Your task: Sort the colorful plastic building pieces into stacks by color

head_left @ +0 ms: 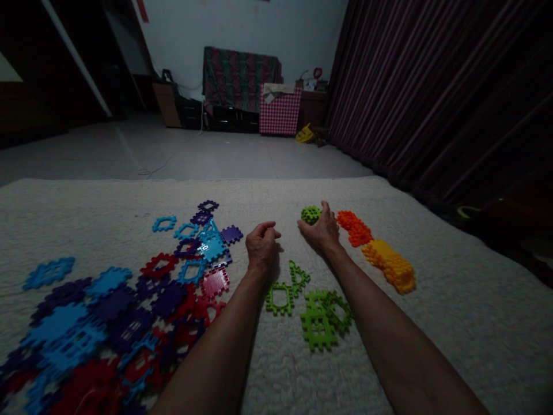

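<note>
My right hand [322, 231] is wrapped around the near side of a small stack of green interlocking tiles [310, 215] resting on the quilted mat; thumb and fingers lie on either side of it. To its left, my left hand [262, 245] is just above the mat with its fingers curled in, and nothing shows in them. Between my forearms lie loose green pieces: a square frame tile [271, 300], a triangular frame tile [297, 276] and an overlapping cluster with a window tile [318, 329].
Right of the green stack are an orange tile stack [355, 228] and a yellow tile stack [390, 265]. A wide pile of blue, purple and red tiles [114, 302] spreads over the left. Behind the mat [268, 196] are tiled floor, low furniture and a purple curtain [432, 86].
</note>
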`<state>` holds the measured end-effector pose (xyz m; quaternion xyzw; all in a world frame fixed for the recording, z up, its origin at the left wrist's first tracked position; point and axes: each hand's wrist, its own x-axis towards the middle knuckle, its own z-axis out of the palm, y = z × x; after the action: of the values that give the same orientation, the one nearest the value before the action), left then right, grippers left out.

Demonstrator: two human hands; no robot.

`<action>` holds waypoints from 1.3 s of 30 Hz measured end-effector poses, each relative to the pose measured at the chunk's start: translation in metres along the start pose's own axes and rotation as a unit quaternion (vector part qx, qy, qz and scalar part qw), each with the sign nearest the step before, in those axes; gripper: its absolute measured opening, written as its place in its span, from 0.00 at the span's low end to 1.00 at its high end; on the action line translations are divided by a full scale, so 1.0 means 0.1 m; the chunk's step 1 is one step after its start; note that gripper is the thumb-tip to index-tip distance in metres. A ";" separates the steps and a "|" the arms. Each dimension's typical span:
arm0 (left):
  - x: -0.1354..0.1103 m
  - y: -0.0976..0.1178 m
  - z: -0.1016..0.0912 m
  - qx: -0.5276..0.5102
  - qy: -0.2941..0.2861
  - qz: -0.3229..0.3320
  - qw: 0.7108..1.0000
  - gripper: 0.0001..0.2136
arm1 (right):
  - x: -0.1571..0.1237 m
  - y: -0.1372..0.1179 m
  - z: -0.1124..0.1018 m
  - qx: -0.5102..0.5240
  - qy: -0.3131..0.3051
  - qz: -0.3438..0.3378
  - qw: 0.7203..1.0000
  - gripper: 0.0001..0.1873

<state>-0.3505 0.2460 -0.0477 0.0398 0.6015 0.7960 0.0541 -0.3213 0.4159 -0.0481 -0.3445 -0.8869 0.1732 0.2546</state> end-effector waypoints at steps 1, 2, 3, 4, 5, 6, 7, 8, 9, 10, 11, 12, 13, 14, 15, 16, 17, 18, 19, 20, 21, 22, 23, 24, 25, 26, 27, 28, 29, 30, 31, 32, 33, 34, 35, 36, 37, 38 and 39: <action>0.00 0.00 0.00 0.002 0.001 0.001 1.000 0.16 | 0.00 0.00 0.00 -0.003 -0.001 0.002 1.000 0.52; 0.00 0.00 0.00 0.002 0.002 0.000 1.000 0.16 | 0.00 -0.01 0.00 -0.005 -0.001 0.004 1.000 0.51; 0.00 0.00 0.00 0.001 0.002 -0.004 1.000 0.16 | 0.00 -0.01 0.00 -0.007 -0.001 0.004 1.000 0.51; 0.00 0.00 0.00 0.000 0.003 -0.007 1.000 0.16 | 0.00 -0.01 0.00 -0.009 -0.001 0.003 1.000 0.51; 0.01 0.00 0.00 -0.002 0.004 -0.009 1.000 0.16 | 0.00 -0.02 0.00 -0.011 0.000 0.003 1.000 0.50; 0.01 0.00 0.00 -0.002 0.003 -0.010 1.000 0.16 | 0.00 -0.02 0.00 -0.013 0.000 0.002 1.000 0.50; 0.01 0.00 0.00 -0.001 0.002 -0.008 1.000 0.15 | 0.00 -0.02 0.00 -0.015 0.002 0.002 1.000 0.50; 0.01 0.00 0.00 0.000 0.002 -0.005 1.000 0.15 | 0.00 -0.02 0.00 -0.018 0.003 0.002 1.000 0.50; 0.01 0.00 0.00 0.002 0.001 -0.002 1.000 0.15 | 0.00 -0.02 0.01 -0.021 0.004 0.002 1.000 0.50; 0.01 0.00 0.00 0.003 0.000 -0.002 1.000 0.15 | 0.00 -0.02 0.01 -0.024 0.006 0.001 1.000 0.50; 0.01 0.00 0.00 0.002 0.000 -0.003 1.000 0.14 | 0.00 -0.02 0.01 -0.026 0.007 -0.001 1.000 0.50; 0.01 0.01 0.00 0.001 0.000 -0.004 1.000 0.14 | 0.00 -0.02 0.01 -0.027 0.007 -0.003 1.000 0.50; 0.00 0.01 0.00 -0.001 0.000 -0.004 1.000 0.14 | 0.00 -0.02 0.02 -0.027 0.006 -0.003 1.000 0.50; 0.00 0.01 0.00 -0.002 0.000 -0.004 1.000 0.14 | 0.00 -0.02 0.02 -0.026 0.005 -0.003 1.000 0.50; -0.01 0.02 0.01 -0.002 0.001 -0.004 1.000 0.14 | 0.01 -0.01 0.02 -0.026 0.003 -0.002 1.000 0.49; -0.01 0.02 0.01 -0.003 0.003 -0.004 1.000 0.14 | 0.01 -0.01 0.02 -0.025 0.001 -0.001 1.000 0.49; -0.02 0.02 0.01 -0.005 0.004 -0.005 1.000 0.14 | 0.01 -0.01 0.02 -0.024 -0.001 0.000 1.000 0.48; -0.02 0.03 0.01 -0.006 0.005 -0.007 1.000 0.14 | 0.01 -0.01 0.02 -0.023 -0.001 0.001 1.000 0.47; -0.02 0.03 0.02 -0.007 0.006 -0.009 1.000 0.15 | 0.01 0.00 0.02 -0.023 -0.001 0.000 1.000 0.47; -0.02 0.03 0.01 -0.006 0.006 -0.011 1.000 0.15 | 0.01 0.00 0.02 -0.022 -0.002 0.000 1.000 0.46; -0.02 0.03 0.01 -0.004 0.005 -0.011 1.000 0.15 | 0.01 0.00 0.01 -0.023 -0.002 0.000 1.000 0.45; -0.02 0.03 0.01 0.000 0.004 -0.011 1.000 0.15 | 0.01 -0.01 0.01 -0.023 -0.003 0.000 1.000 0.44; -0.02 0.03 0.01 0.003 0.003 -0.011 1.000 0.15 | 0.01 -0.01 0.00 -0.023 -0.003 0.000 1.000 0.44; -0.01 0.03 0.01 0.004 0.002 -0.012 1.000 0.15 | 0.01 -0.01 0.00 -0.024 -0.003 0.000 1.000 0.43; -0.01 0.03 0.00 0.004 0.002 -0.012 1.000 0.16 | 0.01 -0.01 0.00 -0.024 -0.003 0.000 1.000 0.43; -0.01 0.03 0.00 0.003 0.002 -0.013 1.000 0.16 | 0.01 -0.01 0.00 -0.025 -0.003 -0.001 1.000 0.43; -0.01 0.03 0.00 0.002 0.003 -0.012 1.000 0.16 | 0.01 -0.01 0.01 -0.025 -0.002 -0.002 1.000 0.43; -0.01 0.03 0.00 0.002 0.003 -0.010 1.000 0.15 | 0.01 -0.01 0.02 -0.026 -0.001 -0.003 1.000 0.44; -0.01 0.03 0.00 0.003 0.003 -0.007 1.000 0.15 | 0.01 -0.01 0.03 -0.025 0.001 -0.003 1.000 0.45; -0.01 0.02 0.00 0.004 0.002 -0.004 1.000 0.15 | 0.01 0.00 0.04 -0.024 0.003 -0.003 1.000 0.46; -0.01 0.02 0.00 0.005 0.002 -0.002 1.000 0.16 | 0.00 0.01 0.04 -0.021 0.006 -0.005 1.000 0.48; -0.01 0.02 0.00 0.006 0.001 -0.002 1.000 0.16 | -0.01 0.02 0.04 -0.015 0.008 -0.009 1.000 0.50; 0.00 0.01 0.00 0.005 0.002 -0.003 1.000 0.16 | -0.03 0.03 0.03 -0.007 0.009 -0.017 1.000 0.52; 0.00 0.01 0.00 0.003 0.002 -0.004 1.000 0.16 | -0.05 0.05 0.01 0.003 0.010 -0.027 1.000 0.54; 0.01 0.00 0.00 -0.001 0.002 -0.006 1.000 0.17 | -0.08 0.07 -0.02 0.015 0.011 -0.037 0.999 0.56; 0.02 -0.02 0.00 -0.004 0.001 -0.008 1.000 0.17 | -0.12 0.09 -0.07 0.025 0.011 -0.045 0.999 0.56; 0.02 -0.03 0.00 -0.009 0.000 -0.009 1.000 0.18 | -0.16 0.12 -0.12 0.035 0.013 -0.050 0.998 0.55; 0.03 -0.04 0.00 -0.014 -0.001 -0.011 1.000 0.18 | -0.20 0.14 -0.18 0.041 0.012 -0.053 0.998 0.52; 0.03 -0.05 0.00 -0.018 -0.001 -0.013 1.000 0.18 | -0.26 0.16 -0.25 0.046 0.002 -0.056 0.997 0.47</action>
<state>-0.3535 0.2475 -0.0528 0.0314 0.5875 0.8060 0.0655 -0.2821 0.4127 -0.0443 -0.2823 -0.8954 0.1988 0.2813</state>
